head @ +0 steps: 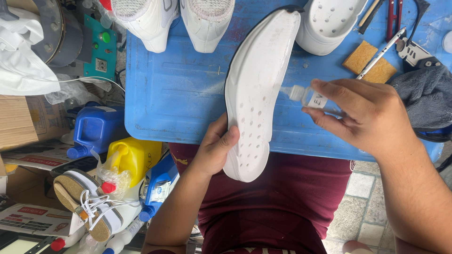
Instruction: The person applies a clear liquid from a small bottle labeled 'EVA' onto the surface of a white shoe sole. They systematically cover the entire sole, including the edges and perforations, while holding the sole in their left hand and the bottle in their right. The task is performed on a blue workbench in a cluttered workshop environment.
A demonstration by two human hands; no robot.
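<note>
My left hand (214, 148) grips the heel end of a white perforated insole (256, 89), which slants up across the blue table top (174, 89). In my right hand (362, 110) is a small clear bottle (308, 97) held sideways. Its white nozzle points at the insole's right edge, close to it; I cannot tell if it touches.
A pair of white sneakers (174, 19) and another white perforated sole (329, 23) lie at the table's far edge. Two tan sponges (369, 63), a white pen (383, 49) and a grey cloth (423, 96) sit at right. Blue (96, 129) and yellow (136, 155) jugs and a sandal (84, 207) crowd the floor at left.
</note>
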